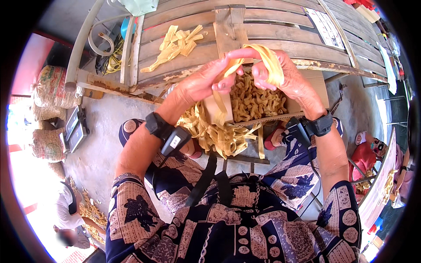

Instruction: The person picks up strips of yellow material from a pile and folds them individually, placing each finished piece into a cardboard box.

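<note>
Above a cardboard box [315, 85], a flat, pale yellow strip [271, 63], which looks like tofu skin, is stretched between my two hands. My left hand [205, 79] pinches one part of it, and a tail hangs below the fingers. Around the fingers of my right hand [287, 74] the strip bends in a loop, with those fingers curled in on it. Many small knotted yellow pieces [256, 98] fill the box. Loose long strips [219, 136] lie heaped just left of it, between my knees.
A slatted wooden bench [280, 46] with a rusty metal frame spans the far side, bearing a small pile of strips [180, 44]. Woven sacks [55, 87] stand at left by a dark flat device [76, 129]. Another person [70, 206] bends over yellow pieces at lower left; others work at right.
</note>
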